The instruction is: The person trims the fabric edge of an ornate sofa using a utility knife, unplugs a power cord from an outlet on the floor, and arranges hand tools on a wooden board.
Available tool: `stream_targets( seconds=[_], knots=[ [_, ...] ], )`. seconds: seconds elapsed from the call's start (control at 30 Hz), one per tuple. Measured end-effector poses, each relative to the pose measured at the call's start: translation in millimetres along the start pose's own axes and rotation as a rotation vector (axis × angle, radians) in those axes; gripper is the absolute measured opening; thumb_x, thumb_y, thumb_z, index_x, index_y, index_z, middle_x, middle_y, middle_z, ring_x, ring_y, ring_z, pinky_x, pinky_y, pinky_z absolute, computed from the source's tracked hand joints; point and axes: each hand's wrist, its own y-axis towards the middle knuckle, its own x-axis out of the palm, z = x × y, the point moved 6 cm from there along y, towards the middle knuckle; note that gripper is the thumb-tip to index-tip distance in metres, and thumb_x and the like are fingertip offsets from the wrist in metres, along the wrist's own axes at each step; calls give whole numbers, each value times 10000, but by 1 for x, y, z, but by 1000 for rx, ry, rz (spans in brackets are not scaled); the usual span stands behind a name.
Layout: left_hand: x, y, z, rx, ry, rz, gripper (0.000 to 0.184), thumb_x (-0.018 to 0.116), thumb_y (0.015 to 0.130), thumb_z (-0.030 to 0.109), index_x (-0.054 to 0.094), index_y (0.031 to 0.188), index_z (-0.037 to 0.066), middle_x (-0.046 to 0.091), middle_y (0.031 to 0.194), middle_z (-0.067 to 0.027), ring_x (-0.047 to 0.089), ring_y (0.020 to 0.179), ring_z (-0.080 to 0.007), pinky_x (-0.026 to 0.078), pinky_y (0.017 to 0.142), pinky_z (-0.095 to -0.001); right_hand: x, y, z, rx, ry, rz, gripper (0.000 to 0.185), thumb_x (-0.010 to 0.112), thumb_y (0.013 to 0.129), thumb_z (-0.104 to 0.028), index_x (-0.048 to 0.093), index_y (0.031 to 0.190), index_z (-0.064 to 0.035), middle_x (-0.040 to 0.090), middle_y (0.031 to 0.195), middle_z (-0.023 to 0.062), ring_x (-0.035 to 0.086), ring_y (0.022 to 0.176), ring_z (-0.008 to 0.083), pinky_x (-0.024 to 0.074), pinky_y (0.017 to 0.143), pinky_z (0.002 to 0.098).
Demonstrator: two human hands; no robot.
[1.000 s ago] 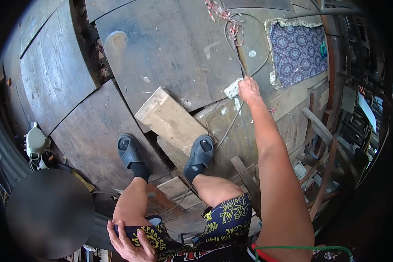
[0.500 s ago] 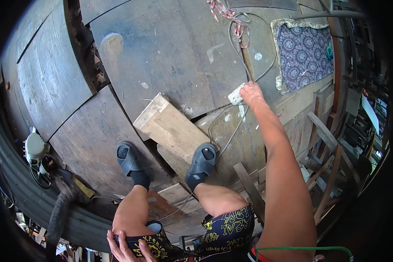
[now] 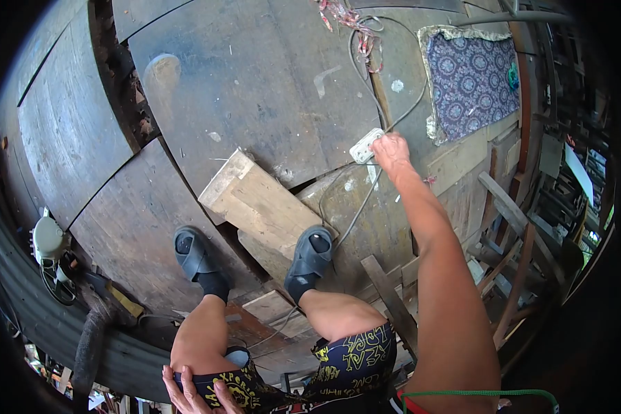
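Observation:
My right hand (image 3: 392, 153) reaches out to a white power strip (image 3: 366, 145) on the wooden floor, its fingers closed at the strip's right end. Whether they grip the strip or a plug on it is hidden. A grey cable (image 3: 361, 210) curves from beside the strip toward my feet, and another loop lies above it. At the bottom, my left hand (image 3: 199, 395) rests spread on my thigh, over the patterned shorts (image 3: 235, 388), holding nothing.
A wooden board (image 3: 267, 205) lies by my right sandal (image 3: 309, 254). A patterned mat (image 3: 472, 85) is at the upper right. Wooden slats (image 3: 511, 205) stand at the right; a white-green device (image 3: 49, 239) is at the left. Gaps split the floor panels.
The view has shifted slightly. My right hand has moved from the cable just above the strip onto the strip's right end. My left hand stays on my thigh.

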Motion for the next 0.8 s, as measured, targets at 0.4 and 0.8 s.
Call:
stream_targets(
  seconds=[0.4,0.8],
  knots=[
    [6,-20,-12,29,-89,-123,409,638,898,242,610,1242,23,524,1360,-246,519,1220,-432,396,1026,-478,8,-147,-99,345,655,-538,407,565,923,-416,716,1117,-92,673,1176,199,636,1136,333,482,1012,435],
    [6,-65,-96,179,-299,-382,536,501,980,357,459,1410,41,351,1505,-259,326,1376,-456,291,1138,-491,-402,-397,-273,-474,1535,69,398,574,944,-330,667,1147,-1,683,1096,227,648,1047,375,510,907,427]
  ],
)
